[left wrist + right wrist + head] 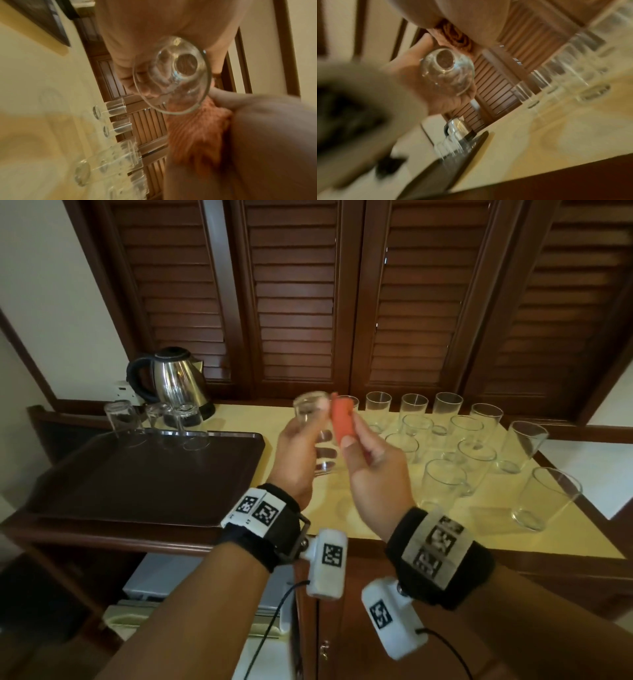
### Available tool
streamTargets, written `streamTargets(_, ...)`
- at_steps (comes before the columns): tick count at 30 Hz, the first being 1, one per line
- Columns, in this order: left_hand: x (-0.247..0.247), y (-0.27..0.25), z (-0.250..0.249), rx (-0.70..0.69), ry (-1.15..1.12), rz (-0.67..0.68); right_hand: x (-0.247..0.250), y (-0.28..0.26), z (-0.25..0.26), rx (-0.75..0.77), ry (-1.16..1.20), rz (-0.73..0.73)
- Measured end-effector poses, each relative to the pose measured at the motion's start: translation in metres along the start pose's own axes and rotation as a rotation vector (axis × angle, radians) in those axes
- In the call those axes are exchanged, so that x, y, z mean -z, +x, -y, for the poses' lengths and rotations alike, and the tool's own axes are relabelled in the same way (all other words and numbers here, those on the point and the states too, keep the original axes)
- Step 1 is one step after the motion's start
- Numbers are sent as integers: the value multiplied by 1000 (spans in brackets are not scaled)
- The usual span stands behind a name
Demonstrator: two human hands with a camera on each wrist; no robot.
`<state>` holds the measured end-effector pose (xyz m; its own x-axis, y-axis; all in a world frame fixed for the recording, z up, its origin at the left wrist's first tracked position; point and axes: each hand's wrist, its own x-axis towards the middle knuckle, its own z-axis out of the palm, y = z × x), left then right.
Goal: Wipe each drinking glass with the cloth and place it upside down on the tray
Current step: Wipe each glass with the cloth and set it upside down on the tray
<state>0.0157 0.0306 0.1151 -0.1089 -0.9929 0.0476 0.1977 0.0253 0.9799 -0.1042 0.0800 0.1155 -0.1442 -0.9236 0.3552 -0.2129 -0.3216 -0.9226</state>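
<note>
My left hand point(301, 446) grips a clear drinking glass point(313, 426) above the counter, its thick base pointing up and away and its mouth toward my wrists. The left wrist view looks straight into the glass point(171, 75). My right hand point(363, 453) pinches a folded orange cloth point(342, 419) against the glass's right outer side; the cloth point(193, 128) also shows below the rim. A dark brown tray point(137, 474) lies at the left, with three glasses point(123, 419) upside down along its far edge.
Several upright glasses point(476, 453) crowd the right half of the yellow counter point(376, 515). A steel kettle point(174, 385) stands behind the tray. Louvred wooden doors point(294, 302) close off the back. The counter's front edge is a dark wood rim.
</note>
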Motion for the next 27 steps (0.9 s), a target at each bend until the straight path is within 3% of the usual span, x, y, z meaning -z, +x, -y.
streamTargets(1, 1, -2, -2, 29, -6, 14, -2, -6, 1, 5, -16, 33)
streamTargets(4, -1, -8, 0, 56, 95, 105, 5, 9, -4, -28, 41, -49)
streamTargets(6, -2, -7, 1, -27, 80, 26, 6, 9, -3, -41, 81, -74)
streamTargets(9, 0, -7, -5, -3, 38, 27, 2, -9, -3, -11, 15, 47)
streamTargets(12, -1, -11, 0, 40, 106, 121, 11, 4, -7, -47, 96, -60)
streamTargets(14, -2, -9, 2, -20, 74, 19, 11, 5, -3, -40, 98, -84)
streamTargets(16, -1, -6, -1, -12, 37, -11, 5, -8, 0, -11, 14, 1)
streamTargets(18, 2, -9, -4, 89, 45, 83, 5, -7, -3, -13, 15, -15)
streamTargets(20, 1, -13, 0, 96, 73, 153, 12, 7, -5, -56, 85, -114)
streamTargets(24, 2, -6, 0, 13, 1, 33, 2, -4, -3, -37, 11, -10)
streamTargets(27, 3, -9, -3, 96, 59, 149, 7, 2, -8, -43, 51, -57)
